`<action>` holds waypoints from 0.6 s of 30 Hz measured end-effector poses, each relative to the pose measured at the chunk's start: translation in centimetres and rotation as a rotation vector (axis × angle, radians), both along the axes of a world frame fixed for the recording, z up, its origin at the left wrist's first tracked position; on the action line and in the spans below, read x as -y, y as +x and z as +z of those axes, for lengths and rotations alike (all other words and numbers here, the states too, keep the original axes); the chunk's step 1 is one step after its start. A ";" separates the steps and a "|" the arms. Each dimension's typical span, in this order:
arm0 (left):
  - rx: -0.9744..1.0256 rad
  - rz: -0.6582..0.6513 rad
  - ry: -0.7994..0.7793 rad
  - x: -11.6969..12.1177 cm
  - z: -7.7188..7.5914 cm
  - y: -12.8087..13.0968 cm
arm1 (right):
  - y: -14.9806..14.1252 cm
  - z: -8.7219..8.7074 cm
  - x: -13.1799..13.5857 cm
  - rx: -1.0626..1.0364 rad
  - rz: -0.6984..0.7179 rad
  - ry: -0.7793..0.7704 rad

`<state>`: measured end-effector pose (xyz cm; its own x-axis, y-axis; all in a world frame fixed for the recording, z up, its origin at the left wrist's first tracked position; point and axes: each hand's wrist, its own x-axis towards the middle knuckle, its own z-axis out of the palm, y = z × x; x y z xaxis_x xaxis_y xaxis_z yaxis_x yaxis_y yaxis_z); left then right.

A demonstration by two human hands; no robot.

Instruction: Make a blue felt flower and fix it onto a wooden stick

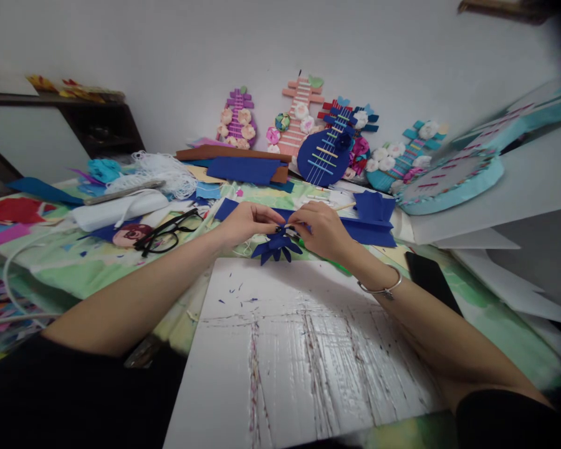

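A dark blue flower with pointed petals (277, 247), seemingly cut from foam or paper sheet, hangs from my fingers above the far edge of a white board (280, 349). My left hand (252, 223) pinches the flower's top from the left. From the right, my right hand (320, 226) closes its fingertips at the same spot, on a small part I cannot make out. A thin pale stick (346, 206) shows just beyond my right hand. Cut marks run along the board, and tiny blue scraps (238, 299) lie near its upper left.
Black glasses (168, 234) and white string (156, 174) lie to the left. Blue sheets (374, 215) lie behind my hands, and a black phone (432, 284) is at the right. Along the wall lean several decorated lute shapes, one dark blue (322, 156). White panels (490, 212) stand at right.
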<state>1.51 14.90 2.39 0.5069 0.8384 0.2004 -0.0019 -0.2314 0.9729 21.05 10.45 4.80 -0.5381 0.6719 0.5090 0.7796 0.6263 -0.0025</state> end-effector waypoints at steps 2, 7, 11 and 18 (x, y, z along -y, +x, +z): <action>-0.013 -0.005 -0.034 0.0 0.1 -0.1 | -0.1 0.0 0.0 0.021 -0.007 0.023; -0.074 -0.013 -0.074 -0.2 0.3 -0.5 | -0.3 -0.1 0.3 0.089 0.009 0.098; -0.108 -0.067 -0.079 -0.3 0.5 -0.8 | -0.3 0.0 0.5 0.149 0.009 0.114; -0.145 -0.041 -0.023 -0.2 0.4 -0.6 | -0.3 -0.2 0.4 0.134 0.037 0.102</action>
